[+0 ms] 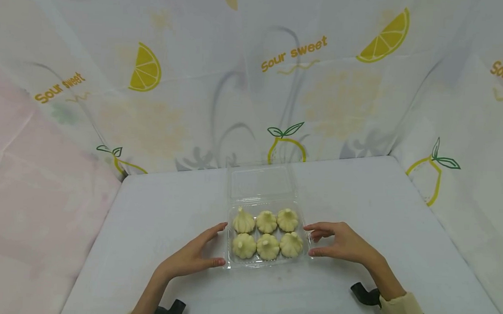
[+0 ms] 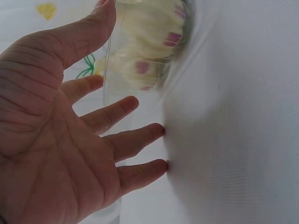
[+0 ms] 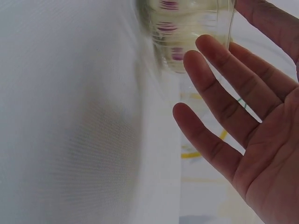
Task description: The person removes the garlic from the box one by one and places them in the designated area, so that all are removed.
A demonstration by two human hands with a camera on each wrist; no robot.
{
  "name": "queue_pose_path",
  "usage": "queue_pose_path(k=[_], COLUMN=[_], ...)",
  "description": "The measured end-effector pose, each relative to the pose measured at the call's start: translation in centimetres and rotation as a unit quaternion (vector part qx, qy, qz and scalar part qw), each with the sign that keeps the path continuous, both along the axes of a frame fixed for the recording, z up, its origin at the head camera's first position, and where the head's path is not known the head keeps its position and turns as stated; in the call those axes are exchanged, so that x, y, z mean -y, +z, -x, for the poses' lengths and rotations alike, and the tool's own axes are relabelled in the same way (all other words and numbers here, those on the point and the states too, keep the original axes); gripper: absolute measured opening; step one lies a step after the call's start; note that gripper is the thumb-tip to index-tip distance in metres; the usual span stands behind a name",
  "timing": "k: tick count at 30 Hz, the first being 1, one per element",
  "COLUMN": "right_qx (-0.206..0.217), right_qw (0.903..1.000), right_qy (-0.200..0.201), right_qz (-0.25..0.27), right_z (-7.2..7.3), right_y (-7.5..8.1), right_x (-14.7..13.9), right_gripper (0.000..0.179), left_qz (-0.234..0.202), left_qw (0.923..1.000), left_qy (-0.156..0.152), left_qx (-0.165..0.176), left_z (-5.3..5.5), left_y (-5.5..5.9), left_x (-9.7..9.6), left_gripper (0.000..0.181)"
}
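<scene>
A clear plastic clamshell box (image 1: 262,182) lies on the table with its lid folded back, away from me. Several pale garlic bulbs (image 1: 267,246) sit inside in two rows, stems mostly up. Purple marks show on the garlic (image 2: 142,67) through the box's side in both wrist views. My left hand (image 1: 190,258) is at the box's left edge, thumb and forefinger tips right at the rim, other fingers spread straight in the left wrist view. At the right edge, my right hand (image 1: 344,243) has its fingertips by the rim, fingers extended and only slightly bent.
The white table (image 1: 160,209) meets a printed cloth backdrop (image 1: 186,102) with lemon drawings at the back and sides. A black wrist mount (image 1: 365,294) is on the right wrist, and another (image 1: 170,311) on the left.
</scene>
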State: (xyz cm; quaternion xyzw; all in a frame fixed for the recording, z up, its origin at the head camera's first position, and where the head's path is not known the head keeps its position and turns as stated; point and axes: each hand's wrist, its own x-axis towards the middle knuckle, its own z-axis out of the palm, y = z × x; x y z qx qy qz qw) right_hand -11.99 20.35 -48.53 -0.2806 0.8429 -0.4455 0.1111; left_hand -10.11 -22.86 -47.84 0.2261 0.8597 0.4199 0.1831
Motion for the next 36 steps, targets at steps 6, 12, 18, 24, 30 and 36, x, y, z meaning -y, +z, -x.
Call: queue_pose_path(k=[6,12,18,24,30,36], right_qx=[-0.011,-0.071,-0.142,-0.169,-0.183,-0.204], right_qw=[0.9997,0.9969,0.9887,0.983,0.9803,0.975], right_qy=[0.019,0.018,-0.02,-0.025,-0.018,-0.01], right_qz=[0.012,0.027,0.044,0.067,0.072,0.088], right_z=[0.2,0.3,0.7,1.0,1.1,1.1], right_y=[-0.1,0.0,0.1,0.3,0.3,0.0], right_x=[0.1,0.1,0.5,1.2,2.0,2.8], right_gripper=[0.055,0.046,0.04,0.035,0.035,0.031], left_qz=[0.002,0.001,0.006,0.008,0.004,0.007], left_qw=[1.0,1.0,1.0,0.9999,0.9999,0.9999], left_qy=[0.0,-0.004,-0.005,-0.006,-0.007,-0.008], left_qx=[0.002,0.005,0.004,0.009,0.015,0.012], left_z=[0.1,0.1,0.2,0.3,0.5,0.5], left_y=[0.1,0.3,0.2,0.4,0.4,0.4], left_x=[0.1,0.0,0.1,0.1,0.0,0.1], left_gripper=[0.089,0.088,0.089,0.091,0.091,0.089])
